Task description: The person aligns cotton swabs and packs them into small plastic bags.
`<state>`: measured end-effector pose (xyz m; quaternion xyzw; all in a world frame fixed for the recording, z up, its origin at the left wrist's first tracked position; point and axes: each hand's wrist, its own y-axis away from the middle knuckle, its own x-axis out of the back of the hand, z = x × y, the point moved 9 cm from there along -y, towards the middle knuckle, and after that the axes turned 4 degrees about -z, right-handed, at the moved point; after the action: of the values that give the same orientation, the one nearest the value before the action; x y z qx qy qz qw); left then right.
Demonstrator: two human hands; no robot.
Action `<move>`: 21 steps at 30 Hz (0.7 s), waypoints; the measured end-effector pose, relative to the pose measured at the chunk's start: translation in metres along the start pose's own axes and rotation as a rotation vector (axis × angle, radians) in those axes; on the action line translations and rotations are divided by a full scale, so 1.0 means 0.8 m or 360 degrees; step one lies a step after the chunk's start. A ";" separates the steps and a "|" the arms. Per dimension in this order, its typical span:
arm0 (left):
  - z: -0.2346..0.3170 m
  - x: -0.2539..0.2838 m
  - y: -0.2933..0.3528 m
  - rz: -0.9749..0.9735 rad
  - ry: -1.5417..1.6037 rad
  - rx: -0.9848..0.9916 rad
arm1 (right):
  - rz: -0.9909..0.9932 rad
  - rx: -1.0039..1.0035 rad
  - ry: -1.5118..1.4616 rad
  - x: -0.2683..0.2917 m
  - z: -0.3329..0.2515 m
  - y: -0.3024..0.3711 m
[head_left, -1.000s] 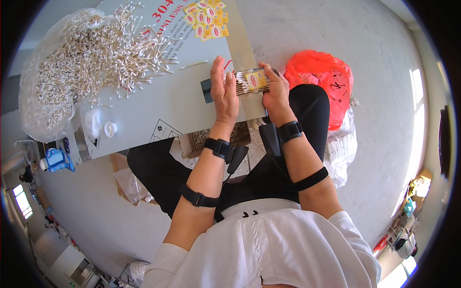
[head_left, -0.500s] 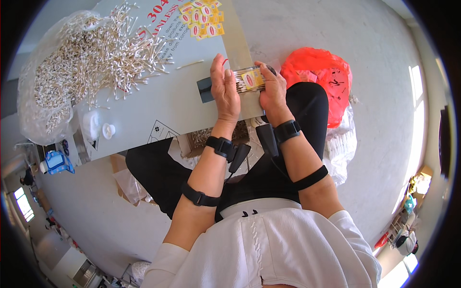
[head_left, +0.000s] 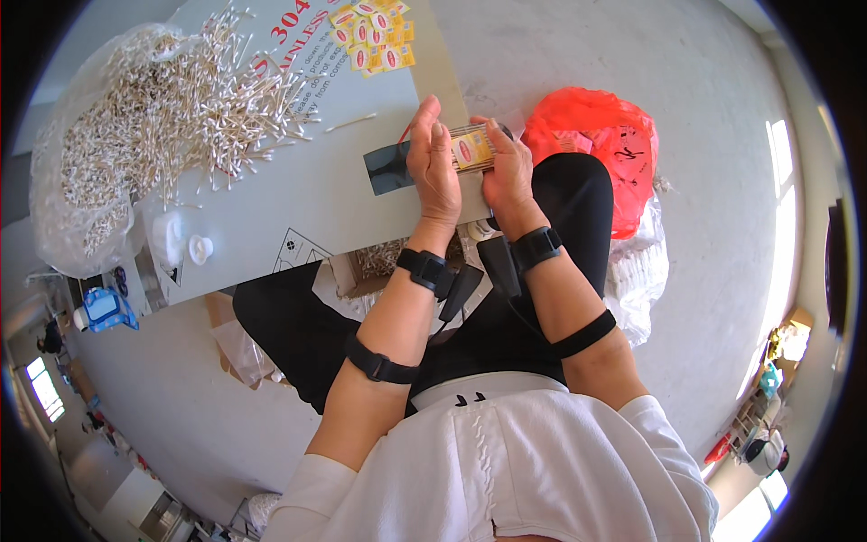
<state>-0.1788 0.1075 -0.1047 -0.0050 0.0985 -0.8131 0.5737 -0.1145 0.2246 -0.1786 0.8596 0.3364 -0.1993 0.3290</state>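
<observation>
Bundle of cotton swabs [head_left: 473, 147] with a yellow-and-red label, held just above centre of the frame, over the near edge of the grey worktop [head_left: 298, 194]. Left hand [head_left: 433, 167] grips its left end, fingers curled over the top; a thin red band shows by the left fingertips. Right hand [head_left: 508, 172] clasps the right end, thumb on the label. Both hands closed on the bundle, touching it from either side. Black straps on both wrists and forearms.

Outward: dark rectangular patch [head_left: 388, 168] on the worktop just left of the left hand. Small stack of yellow-and-red labels [head_left: 372, 38] at upper centre, well apart from the hands. Large loose heap of cotton swabs [head_left: 153, 117] across the upper left, partly on clear plastic sheet [head_left: 59, 217]. White cap [head_left: 200, 248] near the worktop's lower left edge. Red plastic bag [head_left: 596, 144] on the floor at right, just beside the right hand. Open carton [head_left: 379, 262] under the worktop edge, contents unclear.
</observation>
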 end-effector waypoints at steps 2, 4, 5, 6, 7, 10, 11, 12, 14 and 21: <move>0.004 0.005 -0.001 -0.0098 -0.0120 -0.0040 | -0.0069 -0.0079 -0.0041 -0.005 0.002 0.005; 0.008 0.009 -0.003 -0.0198 -0.0238 -0.0081 | -0.0059 -0.0115 -0.0095 -0.008 0.000 0.007; 0.010 0.014 -0.005 -0.0206 -0.0238 -0.0083 | -0.0047 -0.0149 -0.0149 -0.007 0.002 0.008; 0.018 0.011 -0.006 -0.0298 -0.0435 -0.0187 | -0.0042 -0.0143 -0.0154 -0.002 0.003 0.006; 0.024 0.006 -0.007 -0.0392 -0.0630 -0.0292 | 0.0004 -0.0140 -0.0317 0.005 0.005 0.004; 0.029 0.000 -0.029 -0.0556 -0.1062 -0.0409 | 0.0304 -0.0101 -0.0299 0.031 0.006 0.020; 0.031 0.005 -0.041 -0.0549 -0.1070 -0.0407 | 0.0549 -0.0063 -0.0113 0.047 0.002 0.037; 0.029 -0.001 -0.050 -0.0674 -0.1167 -0.0408 | 0.0546 -0.0066 -0.0110 0.051 0.002 0.050; 0.019 -0.015 -0.068 -0.0878 -0.1326 -0.0299 | 0.0237 0.0067 0.0391 0.040 -0.014 0.070; 0.009 -0.046 -0.079 -0.1169 -0.1628 -0.0184 | 0.0118 0.0674 0.1477 0.006 -0.046 0.092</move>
<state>-0.2244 0.1611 -0.0835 -0.4574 -0.1526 -0.8452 0.2304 -0.0546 0.2118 -0.1235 0.9167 0.3685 0.1514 -0.0295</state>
